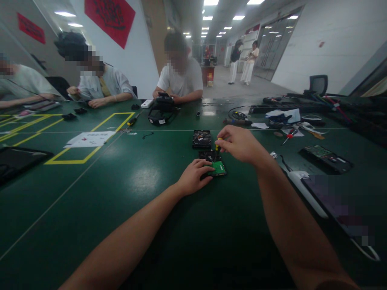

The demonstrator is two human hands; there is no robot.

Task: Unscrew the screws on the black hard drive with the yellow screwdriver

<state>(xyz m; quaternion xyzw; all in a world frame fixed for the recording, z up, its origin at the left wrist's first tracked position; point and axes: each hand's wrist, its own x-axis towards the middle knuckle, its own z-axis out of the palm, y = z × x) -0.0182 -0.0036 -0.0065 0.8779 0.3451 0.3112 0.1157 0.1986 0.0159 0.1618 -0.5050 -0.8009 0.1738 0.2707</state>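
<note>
A hard drive with a green circuit board (pixel 219 168) lies on the green table in front of me. My left hand (pixel 194 177) grips it from the left, fingers over its top and thumb along the near edge. In my right hand (pixel 237 141), closed in a pinch, is a yellow and black screwdriver (pixel 217 147). It stands nearly upright, tip down over the drive's far right part; whether the tip sits in a screw is too small to tell. Just beyond lies a second hard drive (pixel 202 139), touched by neither hand.
To the right lie a power strip (pixel 306 189), a phone-like screen (pixel 335 205), another drive-like device (pixel 326 158) and a red screwdriver (pixel 290 134). A black bag (pixel 161 112) sits at the far edge before a seated person. Paper (pixel 89 139) and yellow tape mark the left.
</note>
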